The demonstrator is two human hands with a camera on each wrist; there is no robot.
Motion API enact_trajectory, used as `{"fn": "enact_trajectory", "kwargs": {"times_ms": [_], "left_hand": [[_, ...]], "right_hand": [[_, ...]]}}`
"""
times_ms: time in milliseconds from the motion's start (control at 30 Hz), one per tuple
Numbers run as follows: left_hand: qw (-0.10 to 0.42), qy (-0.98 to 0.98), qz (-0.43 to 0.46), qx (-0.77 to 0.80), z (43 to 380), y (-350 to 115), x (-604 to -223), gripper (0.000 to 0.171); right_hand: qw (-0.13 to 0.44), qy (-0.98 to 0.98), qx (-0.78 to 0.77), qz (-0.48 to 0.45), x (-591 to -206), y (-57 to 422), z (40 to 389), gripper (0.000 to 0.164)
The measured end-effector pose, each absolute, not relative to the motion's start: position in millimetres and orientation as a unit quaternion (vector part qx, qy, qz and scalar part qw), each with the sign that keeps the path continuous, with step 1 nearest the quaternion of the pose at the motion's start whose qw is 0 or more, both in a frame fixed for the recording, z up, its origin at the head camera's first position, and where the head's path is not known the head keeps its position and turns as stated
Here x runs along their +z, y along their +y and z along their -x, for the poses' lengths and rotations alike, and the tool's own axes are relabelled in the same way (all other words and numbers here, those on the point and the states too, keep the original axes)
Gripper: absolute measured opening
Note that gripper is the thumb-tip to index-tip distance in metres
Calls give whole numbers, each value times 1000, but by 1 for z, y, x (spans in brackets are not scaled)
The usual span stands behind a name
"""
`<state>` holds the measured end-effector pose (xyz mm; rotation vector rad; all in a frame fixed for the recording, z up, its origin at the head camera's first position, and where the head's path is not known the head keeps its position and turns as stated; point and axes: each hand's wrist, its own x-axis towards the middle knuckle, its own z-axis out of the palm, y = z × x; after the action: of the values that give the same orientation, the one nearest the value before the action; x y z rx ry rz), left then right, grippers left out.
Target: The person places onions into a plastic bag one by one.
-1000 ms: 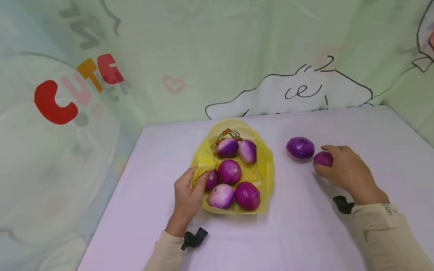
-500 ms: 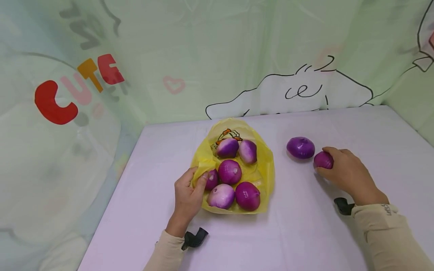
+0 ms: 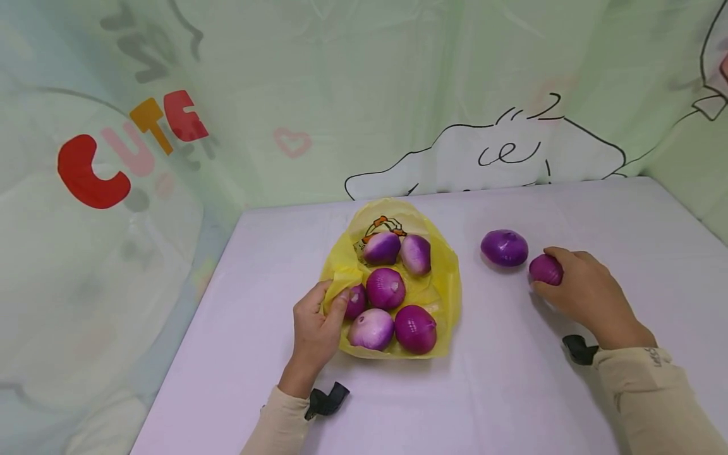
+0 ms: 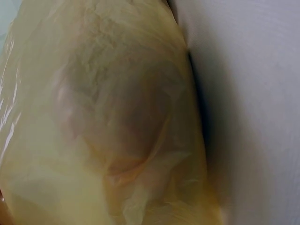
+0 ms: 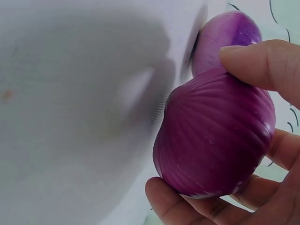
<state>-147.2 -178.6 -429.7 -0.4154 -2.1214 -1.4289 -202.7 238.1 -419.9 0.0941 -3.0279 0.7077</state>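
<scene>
In the head view my right hand (image 3: 594, 297) grips a purple onion (image 3: 546, 270) over the right half of the table. The right wrist view shows this ribbed onion (image 5: 215, 136) between thumb and fingers; whether it touches the table I cannot tell. Just left of it lies a bigger purple onion (image 3: 504, 248), not held. With my left hand (image 3: 320, 328) I pinch the left edge of a yellow plastic bag (image 3: 446, 297). Several purple and white onions (image 3: 386, 289) lie in its mouth. In the left wrist view the bag (image 4: 56, 178) hides the fingers.
A pale lilac cloth covers the table (image 3: 409, 411). Behind it hangs a light green printed curtain (image 3: 364, 114), which continues along the left side. A black strap piece (image 3: 327, 400) sticks out at the left wrist, and another (image 3: 579, 349) at the right.
My right hand and the onion it grips have shifted slightly right, widening the gap to the bigger onion. My left hand and the bag have stayed nearly still.
</scene>
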Motion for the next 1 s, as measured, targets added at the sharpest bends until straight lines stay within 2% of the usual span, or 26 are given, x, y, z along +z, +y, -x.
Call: {"fn": "enact_trajectory", "kwargs": {"times_ms": [233,1000], "left_hand": [[277,-789,157,-525,148,-179,-430,14],[271,-794,153,-523,147,-178,-428,14]], "right_hand": [[11,-974,226,-25,-414,234,200,72],[84,-963,249,-64,-384,198,182,67]]}}
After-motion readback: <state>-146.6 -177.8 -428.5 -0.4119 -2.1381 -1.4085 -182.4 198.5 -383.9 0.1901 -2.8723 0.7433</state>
